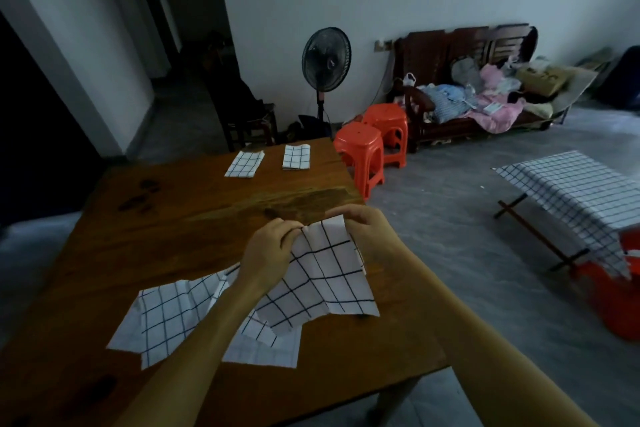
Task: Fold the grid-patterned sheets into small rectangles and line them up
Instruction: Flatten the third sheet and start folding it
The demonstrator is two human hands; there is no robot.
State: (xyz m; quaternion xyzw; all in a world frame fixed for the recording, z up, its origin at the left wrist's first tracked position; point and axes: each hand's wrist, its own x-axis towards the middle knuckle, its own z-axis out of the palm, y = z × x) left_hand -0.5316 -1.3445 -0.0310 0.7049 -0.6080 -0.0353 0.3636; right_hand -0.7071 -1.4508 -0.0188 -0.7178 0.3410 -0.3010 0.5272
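A white sheet with a black grid (325,274) is lifted off the wooden table (180,218). My left hand (270,253) pinches its upper left corner and my right hand (363,225) grips its upper right edge, so the sheet hangs down toward me. Beneath it lie loose unfolded grid sheets (173,315), overlapping near the table's front edge. At the far side of the table two folded grid rectangles (244,164) (296,157) lie side by side.
Two orange plastic stools (360,152) stand just past the table's right far corner. A folding stand draped with grid cloth (581,198) is at the right, an orange bin (620,298) below it. A fan (326,61) and a cluttered wooden bench (467,97) are by the wall.
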